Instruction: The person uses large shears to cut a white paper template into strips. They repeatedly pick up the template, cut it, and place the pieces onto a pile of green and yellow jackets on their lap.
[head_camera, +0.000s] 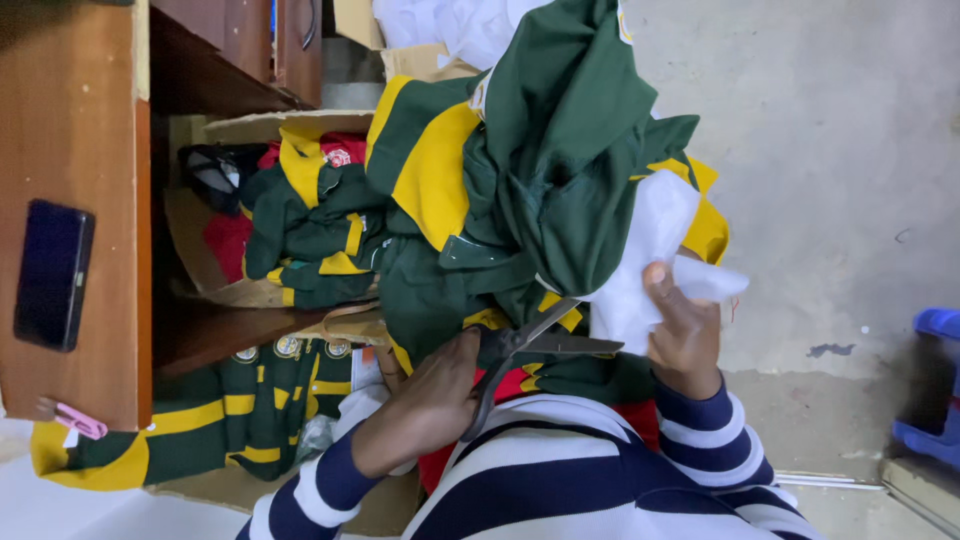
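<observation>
A person in a navy-and-white striped top works over a lap full of cloth; the left hand (430, 400) grips black-handled scissors (530, 350), blades parted at the edge of a green and yellow garment (540, 170); the right hand (685, 330) pinches a piece of white fabric (650, 250) against it; a cut looks under way, not finished; similar garments fill a cardboard box (200, 250) beside the wooden bench (75, 130), where a dark phone (52, 275) lies near its edge.
</observation>
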